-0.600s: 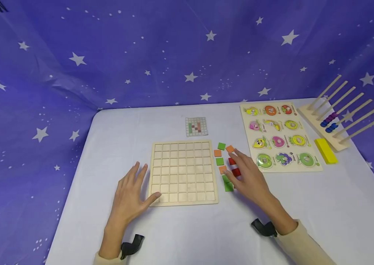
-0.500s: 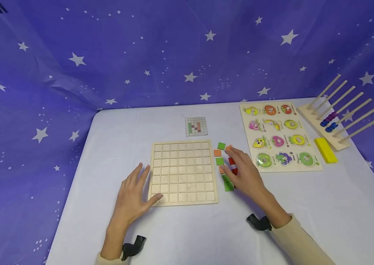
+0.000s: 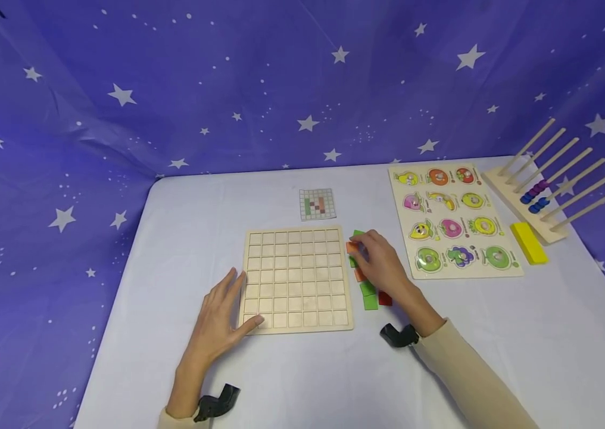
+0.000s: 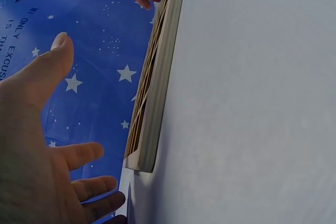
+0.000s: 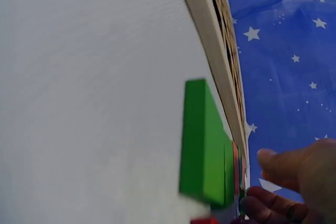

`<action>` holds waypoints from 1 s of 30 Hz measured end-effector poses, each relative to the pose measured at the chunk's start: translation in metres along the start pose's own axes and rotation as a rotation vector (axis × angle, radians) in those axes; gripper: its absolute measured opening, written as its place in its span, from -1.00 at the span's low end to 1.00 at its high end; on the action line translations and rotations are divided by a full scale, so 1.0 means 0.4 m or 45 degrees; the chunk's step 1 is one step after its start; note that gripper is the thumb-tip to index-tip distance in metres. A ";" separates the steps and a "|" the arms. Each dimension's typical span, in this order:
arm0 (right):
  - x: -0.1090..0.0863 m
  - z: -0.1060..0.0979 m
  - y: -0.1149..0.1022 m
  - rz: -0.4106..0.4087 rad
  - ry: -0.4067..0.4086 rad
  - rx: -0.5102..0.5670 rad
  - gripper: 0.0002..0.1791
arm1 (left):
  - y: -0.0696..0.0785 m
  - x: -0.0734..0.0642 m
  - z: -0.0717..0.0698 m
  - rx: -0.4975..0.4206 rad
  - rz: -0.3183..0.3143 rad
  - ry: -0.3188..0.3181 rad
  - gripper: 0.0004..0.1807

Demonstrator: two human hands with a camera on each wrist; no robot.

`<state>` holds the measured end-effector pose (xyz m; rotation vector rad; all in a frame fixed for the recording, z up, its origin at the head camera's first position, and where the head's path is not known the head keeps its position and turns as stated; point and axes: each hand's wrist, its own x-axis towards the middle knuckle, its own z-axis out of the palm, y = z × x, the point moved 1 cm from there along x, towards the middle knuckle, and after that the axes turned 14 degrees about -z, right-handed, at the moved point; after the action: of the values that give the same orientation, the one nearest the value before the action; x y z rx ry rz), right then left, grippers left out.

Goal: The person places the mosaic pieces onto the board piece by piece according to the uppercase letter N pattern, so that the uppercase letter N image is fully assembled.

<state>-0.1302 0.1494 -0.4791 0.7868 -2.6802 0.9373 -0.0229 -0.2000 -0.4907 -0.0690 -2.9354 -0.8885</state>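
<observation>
Play corner: starry curtain [image 3: 276, 89], fruit puzzle [image 3: 455, 217]

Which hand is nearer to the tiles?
Right: the right hand is over the tiles, while the left hand is by the left edge of the board, on the opposite side from the tiles.

fruit puzzle board [image 3: 474, 273] | peg rack [image 3: 535, 221], purple and blue beads [image 3: 538, 189] | yellow block [image 3: 529, 243] near rack | starry backdrop [image 3: 259, 110]

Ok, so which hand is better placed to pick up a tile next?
Probably the right hand: it's at the colored tiles, while the left hand is across the grid board from them.
</observation>
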 end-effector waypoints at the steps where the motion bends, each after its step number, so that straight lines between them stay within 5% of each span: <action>1: 0.002 0.003 0.001 0.014 -0.004 0.006 -0.66 | -0.001 0.000 0.002 -0.006 0.000 -0.005 0.04; 11: 0.014 0.015 0.009 0.145 -0.077 0.009 -0.69 | -0.004 0.001 0.012 -0.005 0.022 0.001 0.03; 30: 0.036 0.022 0.020 0.106 -0.152 -0.039 -0.73 | -0.010 -0.001 0.022 -0.040 0.090 0.006 0.04</action>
<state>-0.1467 0.1432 -0.4852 0.7527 -2.8428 0.8923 -0.0232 -0.1987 -0.5003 -0.1715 -2.8949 -0.9231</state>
